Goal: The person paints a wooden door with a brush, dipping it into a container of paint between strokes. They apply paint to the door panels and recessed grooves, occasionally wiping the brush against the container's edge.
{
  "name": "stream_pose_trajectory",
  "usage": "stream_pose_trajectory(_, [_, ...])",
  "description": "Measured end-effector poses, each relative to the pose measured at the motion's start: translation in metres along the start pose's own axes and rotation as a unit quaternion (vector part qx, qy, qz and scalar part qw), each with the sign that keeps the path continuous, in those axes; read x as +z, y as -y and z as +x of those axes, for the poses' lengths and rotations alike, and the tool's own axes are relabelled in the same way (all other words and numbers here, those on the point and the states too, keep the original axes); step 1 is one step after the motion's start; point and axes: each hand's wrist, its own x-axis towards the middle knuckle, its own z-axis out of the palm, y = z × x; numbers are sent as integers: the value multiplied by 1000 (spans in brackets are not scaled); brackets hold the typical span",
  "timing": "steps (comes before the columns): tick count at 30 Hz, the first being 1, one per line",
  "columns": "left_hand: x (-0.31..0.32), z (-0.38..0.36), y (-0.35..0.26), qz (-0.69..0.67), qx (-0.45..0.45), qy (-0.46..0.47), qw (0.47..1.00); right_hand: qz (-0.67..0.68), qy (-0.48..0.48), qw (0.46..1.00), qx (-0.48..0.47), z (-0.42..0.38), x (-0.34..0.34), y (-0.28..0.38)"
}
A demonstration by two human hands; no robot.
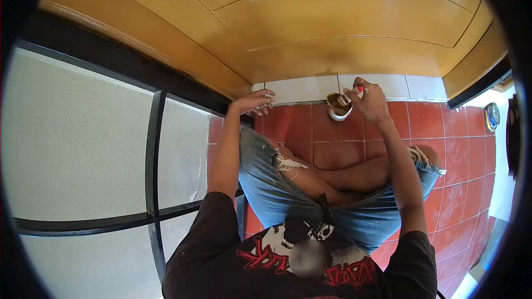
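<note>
My right hand (370,98) is closed round a paintbrush (346,98) with a red mark on its handle. The brush's bristle end is at the opening of a small white container (339,112) with brown liquid inside, which stands on the red floor tiles by the white tile strip. Off to the left, my left hand (255,102) hovers near the bottom left corner of the wooden door, its fingers loosely apart and nothing seen in them. The glossy yellow-brown door (343,16) rises in front of both hands.
A black-framed panel (157,155) stands close along my left side. My crossed legs in torn jeans (266,171) rest on the red tiles (338,155). Near the right wall sits a round blue-and-yellow can (492,117). A white tile sill (305,88) runs under the door.
</note>
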Motion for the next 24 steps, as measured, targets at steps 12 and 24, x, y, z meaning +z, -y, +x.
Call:
stream_pose_trajectory(12, [2,1,-2,11,0,-2,1000,43,8,996,75,4,-8,-8])
stream_pose_trajectory(24, [-3,2,7,-8,10,-16,1000,252,100,958,89,11,-19,-40])
